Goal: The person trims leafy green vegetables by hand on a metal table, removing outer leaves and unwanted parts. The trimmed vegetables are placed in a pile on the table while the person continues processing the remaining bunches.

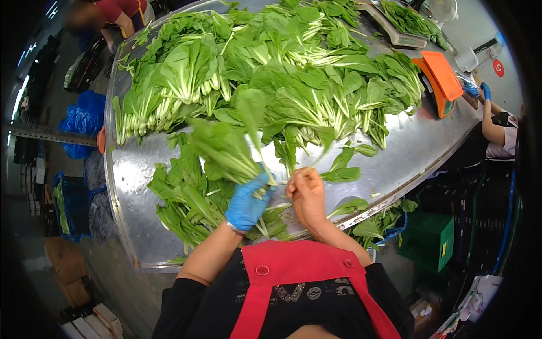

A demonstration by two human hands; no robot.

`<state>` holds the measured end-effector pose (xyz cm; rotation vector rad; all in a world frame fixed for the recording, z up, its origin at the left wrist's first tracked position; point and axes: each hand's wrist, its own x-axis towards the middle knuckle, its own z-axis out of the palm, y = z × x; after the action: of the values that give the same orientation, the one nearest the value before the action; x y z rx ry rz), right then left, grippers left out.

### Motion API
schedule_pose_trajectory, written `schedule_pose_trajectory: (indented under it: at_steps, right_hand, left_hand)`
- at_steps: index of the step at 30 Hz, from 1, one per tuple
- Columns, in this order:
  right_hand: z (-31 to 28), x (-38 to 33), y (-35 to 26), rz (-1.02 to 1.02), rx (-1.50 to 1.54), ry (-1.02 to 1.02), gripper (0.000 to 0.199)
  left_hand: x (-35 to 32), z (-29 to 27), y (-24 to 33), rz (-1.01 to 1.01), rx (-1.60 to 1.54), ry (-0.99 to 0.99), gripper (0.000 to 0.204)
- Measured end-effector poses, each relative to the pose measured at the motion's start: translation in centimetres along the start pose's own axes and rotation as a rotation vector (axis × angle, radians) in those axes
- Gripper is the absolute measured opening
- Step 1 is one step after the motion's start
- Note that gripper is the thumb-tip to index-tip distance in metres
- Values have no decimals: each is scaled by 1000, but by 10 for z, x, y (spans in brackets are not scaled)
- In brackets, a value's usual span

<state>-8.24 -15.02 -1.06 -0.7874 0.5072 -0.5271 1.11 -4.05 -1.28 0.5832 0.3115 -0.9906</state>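
My left hand (247,204), in a blue glove, is closed round the stems of a bunch of leafy greens (223,150), its leaves fanning up and away, blurred by motion. Just right of those stem ends, my bare right hand (307,198) has its fingers pinched together. A thin leaf stalk (323,148), also blurred, runs down to those fingertips. Under and beside my left forearm lies a loose pile of greens (189,195). Separate leaves (341,169) rest on the metal table (132,198) beyond my right hand.
A large heap of greens (271,68) covers the far table. An orange scale (440,85) stands at the right, another scale (395,37) behind it. Below the right edge are a crate of leaves (378,226) and a green crate (432,243). Other people work at far left and right.
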Motion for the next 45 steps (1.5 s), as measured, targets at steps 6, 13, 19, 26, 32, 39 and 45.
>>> schedule_pose_trajectory:
  at_steps: [6,13,19,26,32,39,45]
  right_hand:
    - [-14,11,-35,-64,-1055,-566,14]
    - [-36,97,-65,-736,-1695,38,33]
    - [-25,102,-61,-766,-1666,109,26]
    - [-47,101,-55,-200,-813,83,20]
    - [-27,77,-67,-122,-243,138,14]
    - [-26,50,-39,-1,-241,94,11]
    - [-9,20,-16,-137,-364,29,10]
  left_hand:
    - [-6,-6,49,283,-114,-208,26]
    - [0,1,43,203,-93,-101,40]
    - [-10,6,47,225,75,-68,39]
    - [-21,29,47,303,176,-139,30]
    - [-11,8,19,164,104,-35,26]
    - [-4,5,-2,115,206,-53,26]
    - [-2,21,-10,86,217,-57,31]
